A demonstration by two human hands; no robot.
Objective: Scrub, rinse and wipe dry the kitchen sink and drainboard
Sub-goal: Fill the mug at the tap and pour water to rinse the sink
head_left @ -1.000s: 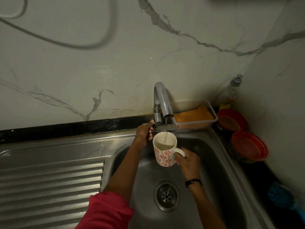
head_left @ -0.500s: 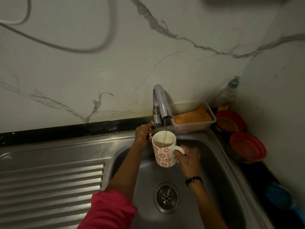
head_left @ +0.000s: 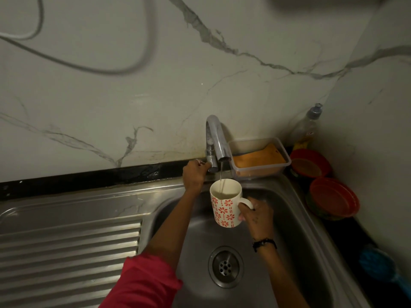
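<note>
Filling with a thin stream from the tap (head_left: 216,138) over the sink (head_left: 295,221), near its back edge: a flower-patterned mug (head_left: 224,203) of water, by the look of it for wetting or rinsing, with basin and ribbed drainboard (head_left: 69,252) at the counter's left end showing neither suds nor cloth, so scrubbing and wiping dry judged still ahead. Gripping the mug, fingers curled through its handle: right hand (head_left: 255,215); wrapped round the tap's base, at its valve: left hand (head_left: 195,173). Waiting in the tub (head_left: 282,156) at the back right corner: an orange sponge (head_left: 258,158).
</note>
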